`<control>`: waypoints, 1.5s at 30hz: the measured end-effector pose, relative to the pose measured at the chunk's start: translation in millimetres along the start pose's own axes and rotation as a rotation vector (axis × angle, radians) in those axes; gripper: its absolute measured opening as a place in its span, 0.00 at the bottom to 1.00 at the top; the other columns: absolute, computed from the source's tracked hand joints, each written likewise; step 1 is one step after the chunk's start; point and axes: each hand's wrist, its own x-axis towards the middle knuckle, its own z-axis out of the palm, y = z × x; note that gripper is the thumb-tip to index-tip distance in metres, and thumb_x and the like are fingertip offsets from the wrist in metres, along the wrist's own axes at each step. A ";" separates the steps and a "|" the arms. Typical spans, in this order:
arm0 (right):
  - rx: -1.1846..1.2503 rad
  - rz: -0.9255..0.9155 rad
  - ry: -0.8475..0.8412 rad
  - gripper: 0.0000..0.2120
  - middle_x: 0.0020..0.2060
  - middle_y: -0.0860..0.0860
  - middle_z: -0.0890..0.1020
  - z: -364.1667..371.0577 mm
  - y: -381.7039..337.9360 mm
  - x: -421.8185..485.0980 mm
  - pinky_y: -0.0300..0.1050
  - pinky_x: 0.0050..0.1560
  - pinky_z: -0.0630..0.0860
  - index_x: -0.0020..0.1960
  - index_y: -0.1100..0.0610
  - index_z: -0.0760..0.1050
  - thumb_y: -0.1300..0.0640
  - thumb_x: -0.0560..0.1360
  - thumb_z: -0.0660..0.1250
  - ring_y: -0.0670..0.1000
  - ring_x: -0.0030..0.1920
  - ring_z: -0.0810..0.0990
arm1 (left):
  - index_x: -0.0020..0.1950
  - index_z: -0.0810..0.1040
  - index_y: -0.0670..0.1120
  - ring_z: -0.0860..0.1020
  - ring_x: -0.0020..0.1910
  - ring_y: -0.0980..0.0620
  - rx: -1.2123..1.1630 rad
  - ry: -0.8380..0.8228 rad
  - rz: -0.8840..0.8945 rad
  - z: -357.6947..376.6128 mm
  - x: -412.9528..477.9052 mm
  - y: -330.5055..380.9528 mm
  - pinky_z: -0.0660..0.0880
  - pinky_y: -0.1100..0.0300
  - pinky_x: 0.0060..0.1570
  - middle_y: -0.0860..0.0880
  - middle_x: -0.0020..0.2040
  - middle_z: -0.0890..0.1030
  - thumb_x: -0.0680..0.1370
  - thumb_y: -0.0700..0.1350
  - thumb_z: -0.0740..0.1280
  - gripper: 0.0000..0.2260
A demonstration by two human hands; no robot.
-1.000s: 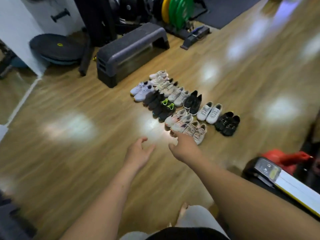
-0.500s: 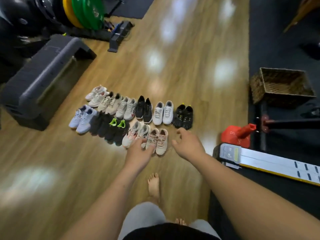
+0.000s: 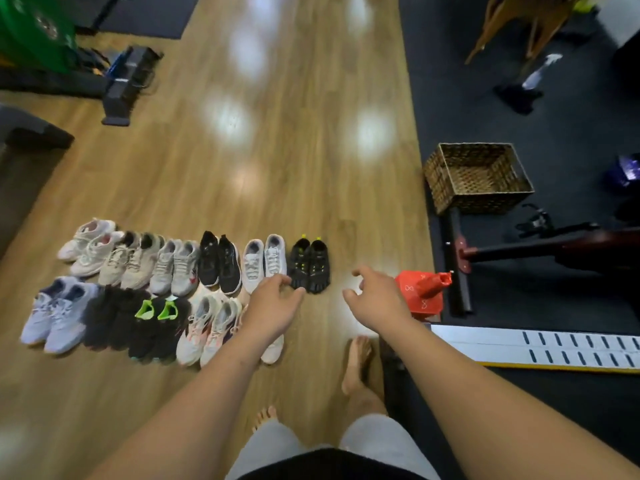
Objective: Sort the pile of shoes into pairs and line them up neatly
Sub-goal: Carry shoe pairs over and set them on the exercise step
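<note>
Head view: left hand, right hand loose above shoes

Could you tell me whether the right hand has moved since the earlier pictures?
Yes. The right hand has shifted rightward, from the beige front-row pair to beyond the black toe shoes, near the red bag.

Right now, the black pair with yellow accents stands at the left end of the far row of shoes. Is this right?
No. In the head view the black pair with yellow accents stands at the right end of the far row, not the left.
</note>
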 end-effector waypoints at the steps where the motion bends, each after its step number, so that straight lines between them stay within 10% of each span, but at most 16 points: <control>1: -0.004 -0.018 -0.017 0.18 0.54 0.53 0.79 -2.9 2.3 21.6 0.48 0.53 0.75 0.66 0.52 0.72 0.51 0.76 0.64 0.55 0.56 0.77 | 0.66 0.73 0.49 0.74 0.62 0.49 -0.002 0.016 -0.027 5.1 16.5 3.9 0.75 0.47 0.60 0.50 0.66 0.73 0.76 0.57 0.65 0.21; 8: -0.037 -0.076 -0.194 0.19 0.41 0.49 0.77 -32.9 1.9 145.6 0.48 0.49 0.77 0.67 0.50 0.70 0.50 0.76 0.62 0.56 0.50 0.78 | 0.66 0.74 0.49 0.75 0.60 0.50 -0.027 0.131 -0.226 20.3 88.2 49.8 0.72 0.55 0.56 0.49 0.66 0.75 0.77 0.55 0.66 0.19; 21: -0.139 0.046 -0.468 0.31 0.58 0.57 0.78 12.9 -25.4 337.1 0.50 0.53 0.79 0.74 0.43 0.60 0.51 0.73 0.64 0.59 0.55 0.79 | 0.66 0.74 0.48 0.77 0.58 0.48 0.006 0.040 -0.370 17.5 245.5 30.9 0.72 0.53 0.59 0.49 0.62 0.78 0.78 0.54 0.66 0.19; 35: -0.358 0.039 -0.695 0.30 0.60 0.59 0.77 251.3 74.6 554.4 0.54 0.58 0.77 0.74 0.47 0.60 0.53 0.73 0.64 0.63 0.59 0.77 | 0.65 0.75 0.42 0.74 0.63 0.42 0.046 -0.085 -0.503 153.6 495.1 -149.1 0.69 0.55 0.60 0.41 0.64 0.77 0.78 0.50 0.67 0.18; 40: -0.401 -0.102 -0.707 0.31 0.62 0.58 0.76 348.9 120.9 625.4 0.51 0.61 0.75 0.75 0.48 0.59 0.54 0.74 0.64 0.61 0.62 0.75 | 0.55 0.76 0.44 0.77 0.55 0.42 0.011 -0.136 -0.503 242.6 561.6 -227.9 0.68 0.57 0.46 0.42 0.54 0.79 0.75 0.51 0.67 0.13; 45: -0.502 -0.199 -0.773 0.28 0.62 0.61 0.76 423.3 149.9 669.8 0.51 0.62 0.73 0.72 0.54 0.62 0.54 0.74 0.66 0.63 0.64 0.74 | 0.67 0.70 0.45 0.71 0.64 0.41 0.008 -0.105 -0.522 293.9 590.3 -281.1 0.70 0.53 0.61 0.41 0.64 0.72 0.73 0.50 0.69 0.24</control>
